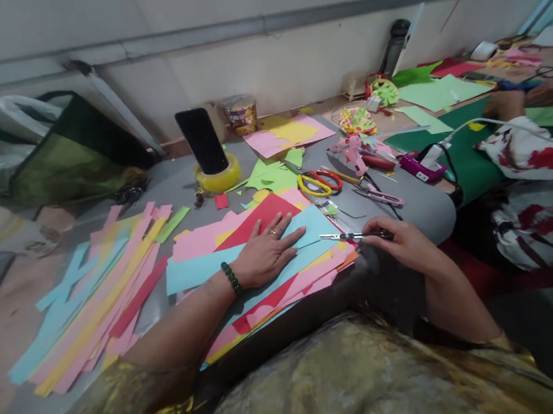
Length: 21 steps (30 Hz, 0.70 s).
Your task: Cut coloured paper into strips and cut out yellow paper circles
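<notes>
My left hand (266, 252) lies flat with its fingers spread on a light blue sheet of paper (196, 270), which rests on a stack of coloured paper. A dark green bead bracelet circles that wrist. In my right hand (402, 242) is a pair of scissors (340, 236) with silver blades pointing left; the handles are mostly covered by my fingers. The blade tips meet the right part of the blue sheet, where a slit shows. A red sheet (258, 221) and pink sheets lie just beyond my left hand.
Cut paper strips (100, 289) fan out at left. Beyond stand a phone (202, 141) on a tape roll (219, 174) and a cup (239, 114). Yellow-handled scissors (315, 184), a pink glue gun (353, 154) and a purple power strip (421, 167) lie at right, near another person's arm (506, 108).
</notes>
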Motion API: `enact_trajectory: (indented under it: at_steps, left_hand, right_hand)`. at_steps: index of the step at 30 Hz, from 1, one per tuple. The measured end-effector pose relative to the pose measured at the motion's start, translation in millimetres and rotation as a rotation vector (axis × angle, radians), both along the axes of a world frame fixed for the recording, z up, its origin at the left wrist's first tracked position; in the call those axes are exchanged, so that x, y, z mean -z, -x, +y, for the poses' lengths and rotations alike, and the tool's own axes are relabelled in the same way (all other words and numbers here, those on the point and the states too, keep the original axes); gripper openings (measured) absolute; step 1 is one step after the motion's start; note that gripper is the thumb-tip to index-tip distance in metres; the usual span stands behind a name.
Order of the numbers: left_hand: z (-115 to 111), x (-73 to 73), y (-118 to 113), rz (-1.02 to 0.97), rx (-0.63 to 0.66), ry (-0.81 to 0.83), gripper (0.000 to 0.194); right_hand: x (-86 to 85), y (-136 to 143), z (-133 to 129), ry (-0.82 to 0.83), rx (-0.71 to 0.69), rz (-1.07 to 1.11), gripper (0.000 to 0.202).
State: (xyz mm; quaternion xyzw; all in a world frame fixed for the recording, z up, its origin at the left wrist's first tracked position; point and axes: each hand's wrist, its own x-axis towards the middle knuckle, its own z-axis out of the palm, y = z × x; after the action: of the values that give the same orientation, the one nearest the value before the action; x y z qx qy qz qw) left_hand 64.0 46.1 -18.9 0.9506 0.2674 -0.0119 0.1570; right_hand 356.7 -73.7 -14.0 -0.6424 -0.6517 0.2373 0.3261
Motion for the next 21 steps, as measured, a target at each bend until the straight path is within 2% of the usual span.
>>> enact_trajectory:
  at_steps: [7, 12, 21]
  left_hand:
    - [-0.5, -0.6, -1.6, 0.014, -0.012, 0.013, 0.052]
    - [-1.5, -2.6, -3.7, 0.042, -0.020, 0.023, 0.052]
    - [-2.2, -3.9, -5.1, 0.075, -0.023, 0.034, 0.053]
  right_hand:
    - [-8.0, 0.1, -1.6, 0.035, -0.035, -0.007, 0.023]
    - [-7.3, 4.5, 2.4, 0.024, -0.099, -0.005, 0.021]
    - [-8.1, 7.8, 3.7, 0.029, -0.133, -0.014, 0.020]
